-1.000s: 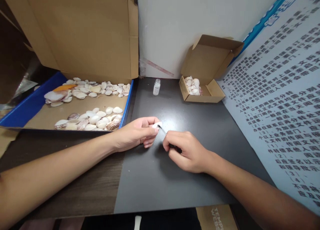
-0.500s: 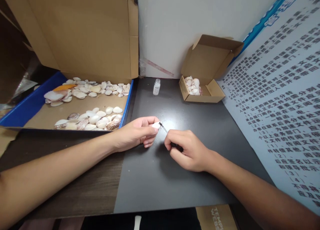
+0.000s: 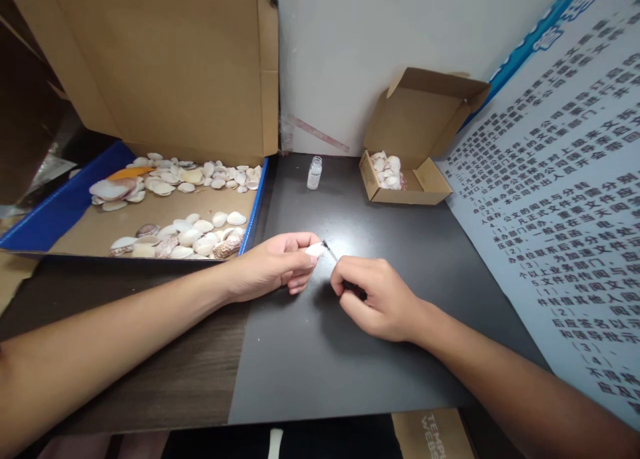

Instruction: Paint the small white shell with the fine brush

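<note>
Between the thumb and fingers of my left hand [image 3: 280,266] is a small white seashell [image 3: 315,249], its edge poking out to the right. My right hand [image 3: 375,296] is closed around the dark handle of a small brush [image 3: 333,252], mostly hidden in the fist. The thin stem points up and left, and its dark bristle tip is at the shell's right edge. Whether the tip presses on the shell I cannot tell. Beyond the hands, a small clear glass bottle [image 3: 314,174] with a label stands uncapped on the dark grey mat [image 3: 290,372].
To the left, a blue-sided cardboard box [image 3: 80,229] with its lid raised holds rows of seashells [image 3: 190,236]. A smaller open carton [image 3: 410,196] with white shells stands at the back right. A printed poster [image 3: 560,199] borders the right side; a white wall [image 3: 340,66] rises behind.
The brush tip has shifted slightly right, toward the shell's outer edge, and my right hand moved a little with it. More of the shell shows. The grip of both hands is the same.
</note>
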`<action>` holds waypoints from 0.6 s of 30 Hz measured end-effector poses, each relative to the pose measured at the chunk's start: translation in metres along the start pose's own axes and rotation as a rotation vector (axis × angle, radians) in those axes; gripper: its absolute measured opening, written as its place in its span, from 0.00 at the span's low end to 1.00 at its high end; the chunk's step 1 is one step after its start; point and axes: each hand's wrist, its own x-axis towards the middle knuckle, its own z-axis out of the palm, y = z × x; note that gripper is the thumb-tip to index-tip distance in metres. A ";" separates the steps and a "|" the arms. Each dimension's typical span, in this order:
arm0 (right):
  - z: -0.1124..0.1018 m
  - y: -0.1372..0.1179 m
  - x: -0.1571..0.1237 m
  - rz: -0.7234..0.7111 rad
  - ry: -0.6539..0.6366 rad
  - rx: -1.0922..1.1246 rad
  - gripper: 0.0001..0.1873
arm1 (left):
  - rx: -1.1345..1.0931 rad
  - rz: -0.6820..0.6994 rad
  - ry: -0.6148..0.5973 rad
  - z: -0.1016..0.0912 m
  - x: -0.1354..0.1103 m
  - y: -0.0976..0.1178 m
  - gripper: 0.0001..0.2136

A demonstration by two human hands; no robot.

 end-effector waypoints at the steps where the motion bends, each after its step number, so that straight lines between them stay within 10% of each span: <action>1: 0.000 0.000 0.000 0.015 0.019 -0.003 0.06 | 0.000 -0.005 0.002 0.000 0.000 0.000 0.11; 18: 0.000 -0.001 0.000 -0.020 -0.001 0.011 0.07 | 0.020 0.004 0.006 0.000 0.000 0.001 0.11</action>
